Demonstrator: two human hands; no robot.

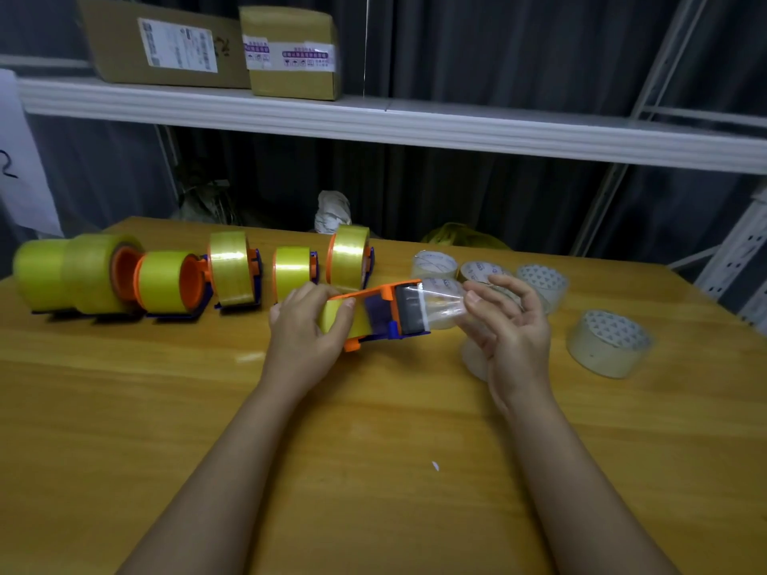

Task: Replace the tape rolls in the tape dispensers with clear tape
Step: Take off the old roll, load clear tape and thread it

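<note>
- The left hand [309,321] grips the orange and blue tape dispenser [379,315] near the middle of the wooden counter [373,450], fingers curled over the yellow roll [342,321] that sits in it.
- The dispenser lies tilted on its side, its grey cutter end pointing toward the right hand [504,321].
- The right hand is loosely spread, fingers slightly bent, and its thumb and fingertips touch a strip of clear tape [442,305] that runs out from the cutter end; whether it pinches the strip I cannot tell.
- Along the far left edge of the counter stands a row of dispensers with yellow tape [232,273], close to one another.
- Near the far right edge lie several clear tape rolls [433,265]; one more clear roll [608,344] lies apart, closer to the right edge.
- Another clear roll shows partly behind the right hand, mostly hidden.
- Above the counter a white shelf [415,122] carries two cardboard boxes [166,43] with labels.
</note>
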